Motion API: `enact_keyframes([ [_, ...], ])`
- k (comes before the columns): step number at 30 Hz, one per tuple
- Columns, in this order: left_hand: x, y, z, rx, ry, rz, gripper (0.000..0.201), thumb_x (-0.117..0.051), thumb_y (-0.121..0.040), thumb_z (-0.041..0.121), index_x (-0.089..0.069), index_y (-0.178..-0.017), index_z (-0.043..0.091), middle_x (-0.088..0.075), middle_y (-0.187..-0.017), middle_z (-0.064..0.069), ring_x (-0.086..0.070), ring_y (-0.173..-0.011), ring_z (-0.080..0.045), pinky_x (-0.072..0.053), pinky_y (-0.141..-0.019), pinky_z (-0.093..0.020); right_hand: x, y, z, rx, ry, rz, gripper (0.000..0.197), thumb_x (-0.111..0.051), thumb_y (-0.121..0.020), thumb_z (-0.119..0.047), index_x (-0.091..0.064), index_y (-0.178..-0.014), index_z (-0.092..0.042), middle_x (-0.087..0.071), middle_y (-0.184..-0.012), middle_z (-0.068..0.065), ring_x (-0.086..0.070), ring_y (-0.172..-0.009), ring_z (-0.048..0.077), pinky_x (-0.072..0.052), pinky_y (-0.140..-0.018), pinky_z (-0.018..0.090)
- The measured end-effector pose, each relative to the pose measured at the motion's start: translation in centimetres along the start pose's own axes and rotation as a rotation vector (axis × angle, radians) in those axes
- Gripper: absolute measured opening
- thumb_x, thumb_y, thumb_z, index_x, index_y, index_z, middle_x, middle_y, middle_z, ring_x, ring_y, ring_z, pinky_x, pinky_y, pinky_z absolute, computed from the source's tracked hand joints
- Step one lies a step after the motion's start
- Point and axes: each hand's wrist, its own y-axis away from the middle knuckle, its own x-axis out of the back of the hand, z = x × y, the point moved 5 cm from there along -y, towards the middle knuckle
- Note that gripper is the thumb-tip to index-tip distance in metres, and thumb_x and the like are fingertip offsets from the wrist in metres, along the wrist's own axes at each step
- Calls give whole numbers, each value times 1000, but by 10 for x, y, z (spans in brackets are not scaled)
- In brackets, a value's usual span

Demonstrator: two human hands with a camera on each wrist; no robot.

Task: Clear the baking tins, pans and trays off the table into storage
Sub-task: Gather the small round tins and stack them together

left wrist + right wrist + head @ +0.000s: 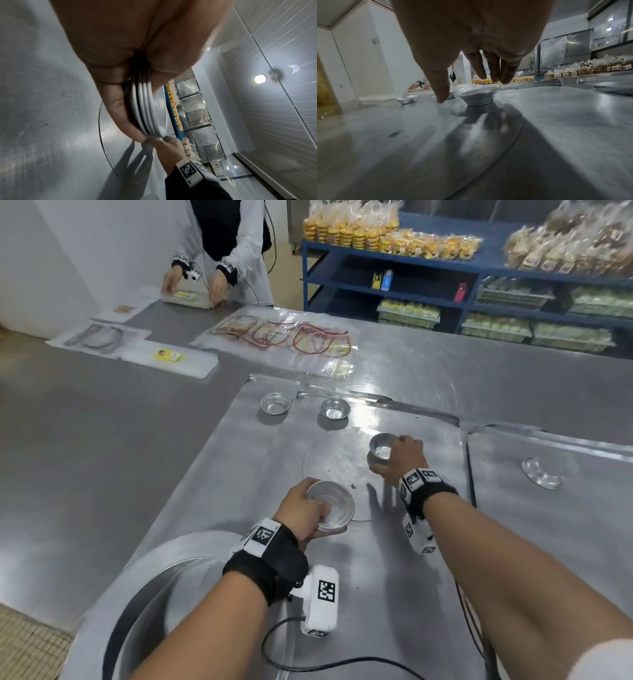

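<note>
My left hand (317, 517) grips a nested stack of small round aluminium tins (331, 506), thumb inside the rim, and holds it above the big metal tray (260, 460). In the left wrist view the stack's rims (145, 108) sit between my thumb and fingers. My right hand (397, 457) reaches over a single tin (381, 448) standing on the tray. In the right wrist view the thumb is left of that tin (477, 96) and the straight fingers (505, 75) hang behind its rim, apart from it. Two more tins (275, 402) (335, 408) stand at the tray's far edge.
A large round pan (137, 594) lies near left. A second tray (565, 542) on the right bears another small round dish (543, 474). Plastic bags (284, 337) lie further back, where another person (219, 251) works. Blue shelves (479, 268) hold packed goods.
</note>
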Motion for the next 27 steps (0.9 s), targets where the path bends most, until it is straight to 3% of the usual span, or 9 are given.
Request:
enact_keyframes([
  [2,2,-2,-3,15,17,7,40,-41,-85,-21,-63,-102,7,-59,-107,-23,-63,-88,-42,-61,-65,-45,-9,-17,5,-23,-5,9,86,-47,-61,-74,-52,-129,-20,-54,-125,4,-45,-118,27,-36,-99,37],
  [6,5,1,-9,31,48,16,42,-41,-85,-22,-63,-107,7,-59,-107,-21,-64,-86,-38,-61,-63,-43,-7,-26,8,-83,-70,14,92,-45,-66,-74,-47,-133,-12,-53,-126,8,-47,-120,29,-36,-101,39],
  [9,6,7,-8,28,56,10,42,-41,-85,-22,-63,-105,7,-60,-104,-19,-65,-82,-35,-62,-64,-45,-1,-17,4,-96,-103,-7,79,-54,-77,-68,-50,-132,-12,-53,-125,10,-46,-121,28,-36,-102,36],
  [14,10,22,-4,16,53,5,43,-40,-83,-23,-62,-110,2,-57,-99,-17,-62,-73,-29,-62,-67,-47,9,11,-4,-81,-222,-36,58,-76,-75,-43,-60,-121,-12,-51,-120,11,-48,-120,29,-45,-101,37],
  [20,18,49,-3,-7,71,12,41,-41,-83,-21,-62,-111,1,-57,-97,-17,-65,-57,-19,-61,-70,-49,34,65,-34,27,-354,69,88,-88,-62,-47,-54,-133,-7,-55,-126,11,-53,-117,27,-43,-99,34],
  [24,23,64,-4,-10,122,32,38,-43,-82,-19,-61,-110,-1,-56,-97,-18,-60,-69,-26,-61,-69,-49,54,109,-52,126,-487,132,91,-90,-56,-51,-57,-132,-15,-59,-120,4,-57,-112,20,-48,-99,36],
  [27,29,74,-3,3,174,50,26,-55,-84,-8,-65,-106,2,-60,-101,-18,-61,-80,-31,-61,-67,-44,67,142,-66,196,-609,177,85,-92,-53,-48,-61,-126,-19,-62,-113,-4,-61,-103,14,-51,-96,36],
])
